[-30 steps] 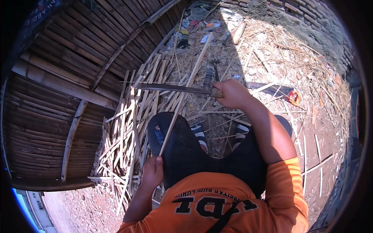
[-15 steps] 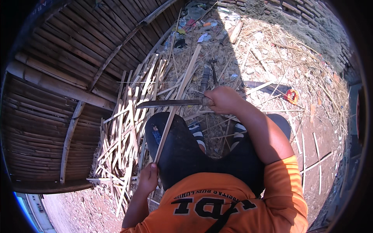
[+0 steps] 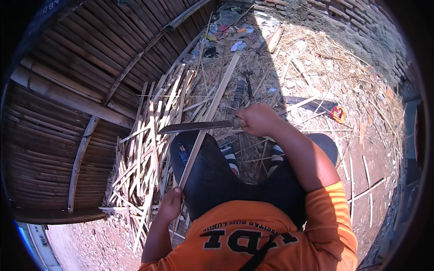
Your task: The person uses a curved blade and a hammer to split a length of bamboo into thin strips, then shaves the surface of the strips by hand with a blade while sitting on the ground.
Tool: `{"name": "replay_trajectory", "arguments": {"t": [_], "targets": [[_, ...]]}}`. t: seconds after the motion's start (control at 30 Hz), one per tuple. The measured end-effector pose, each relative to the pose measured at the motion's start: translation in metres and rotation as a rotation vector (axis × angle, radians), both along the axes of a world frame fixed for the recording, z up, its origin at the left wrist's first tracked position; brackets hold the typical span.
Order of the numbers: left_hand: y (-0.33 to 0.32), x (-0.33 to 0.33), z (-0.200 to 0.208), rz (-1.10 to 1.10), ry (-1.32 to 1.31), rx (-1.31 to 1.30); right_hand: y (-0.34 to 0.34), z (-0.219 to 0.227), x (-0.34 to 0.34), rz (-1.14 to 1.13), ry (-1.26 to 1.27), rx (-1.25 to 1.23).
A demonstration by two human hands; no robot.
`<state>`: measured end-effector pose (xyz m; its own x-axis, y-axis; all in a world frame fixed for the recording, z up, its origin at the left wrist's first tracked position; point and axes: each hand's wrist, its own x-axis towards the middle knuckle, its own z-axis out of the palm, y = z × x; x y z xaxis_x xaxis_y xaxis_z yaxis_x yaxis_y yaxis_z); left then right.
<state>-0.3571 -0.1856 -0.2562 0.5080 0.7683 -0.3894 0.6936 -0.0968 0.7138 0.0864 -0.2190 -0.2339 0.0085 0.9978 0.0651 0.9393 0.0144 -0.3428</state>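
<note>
A long, pale bamboo strip [image 3: 221, 88] slants across my left thigh, its far end pointing away over the littered ground. My left hand [image 3: 171, 202] is closed around the strip's near end, thumb on top. In my right hand [image 3: 258, 119] is the handle of a machete [image 3: 196, 126]. Its long dark blade points left and lies across the strip, just beyond my left knee. Whether the edge bites into the wood cannot be made out.
Many split bamboo strips [image 3: 156, 131] are heaped at my left, beside a slatted bamboo wall [image 3: 68, 149]. Past my feet lie a dark-handled tool [image 3: 239, 90] and a saw with a red-orange handle [image 3: 338, 114]. A brick wall [image 3: 352, 20] stands at the far right.
The machete has come slightly nearer to me along the strip, and its blade has tilted a little. My left hand keeps its hold on the near end.
</note>
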Motion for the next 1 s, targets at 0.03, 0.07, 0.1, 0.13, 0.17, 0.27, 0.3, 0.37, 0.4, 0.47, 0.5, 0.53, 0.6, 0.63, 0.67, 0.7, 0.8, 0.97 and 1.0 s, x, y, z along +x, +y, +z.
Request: {"name": "replay_trajectory", "arguments": {"t": [0.03, 0.07, 0.1, 0.13, 0.17, 0.27, 0.3, 0.37, 0.4, 0.47, 0.5, 0.53, 0.6, 0.63, 0.67, 0.7, 0.8, 0.97, 1.0], "targets": [[-0.001, 0.002, 0.002, -0.012, 0.011, 0.036, -0.002, 0.011, -0.006, 0.044, -0.029, -0.03], [-0.004, 0.004, 0.005, -0.023, 0.022, 0.072, -0.005, 0.022, -0.01, 0.09, -0.058, -0.059], [-0.005, 0.006, 0.007, -0.036, 0.031, 0.109, -0.006, 0.028, -0.011, 0.133, -0.089, -0.088], [-0.005, 0.004, 0.003, -0.043, 0.025, 0.131, -0.005, 0.018, 0.003, 0.006, 0.046, -0.058], [-0.003, 0.003, -0.003, -0.054, 0.018, 0.155, -0.004, 0.001, 0.033, -0.127, 0.181, -0.024], [0.003, 0.001, -0.004, -0.055, 0.008, 0.182, 0.0, -0.007, 0.068, -0.364, 0.318, 0.12], [0.003, 0.002, -0.002, -0.054, 0.013, 0.172, 0.001, -0.003, 0.068, -0.421, 0.325, 0.163], [0.0, 0.004, 0.003, -0.059, 0.019, 0.163, 0.002, -0.002, 0.056, -0.312, 0.259, 0.098], [-0.001, 0.005, 0.005, -0.062, 0.024, 0.153, 0.002, 0.001, 0.04, -0.235, 0.18, 0.08], [0.0, 0.003, 0.004, -0.059, 0.016, 0.116, -0.001, 0.01, 0.007, -0.056, 0.041, 0.001], [0.001, 0.004, 0.005, -0.059, 0.01, 0.101, -0.002, 0.019, -0.008, 0.042, -0.023, -0.054], [0.0, 0.004, 0.007, -0.087, 0.014, 0.114, -0.003, 0.024, -0.015, 0.143, -0.086, -0.11], [-0.001, 0.004, 0.009, -0.139, 0.024, 0.141, -0.007, 0.024, 0.0, 0.086, -0.025, -0.08], [-0.003, 0.005, 0.009, -0.129, 0.026, 0.135, -0.01, 0.023, 0.013, 0.058, 0.007, -0.065], [-0.004, 0.009, 0.011, -0.126, 0.026, 0.133, -0.011, 0.011, 0.037, -0.087, 0.085, -0.014], [-0.005, 0.01, 0.011, -0.115, 0.017, 0.138, -0.007, 0.003, 0.058, -0.223, 0.152, 0.045], [-0.003, 0.009, 0.013, -0.098, 0.061, 0.082, -0.008, 0.023, 0.075, -0.444, 0.254, -0.026], [-0.004, 0.004, -0.005, -0.056, -0.048, -0.007, -0.012, 0.02, 0.015, -0.039, 0.016, -0.011], [-0.005, 0.003, -0.006, -0.047, -0.076, -0.019, -0.012, 0.027, 0.004, 0.076, -0.054, -0.05]]}}
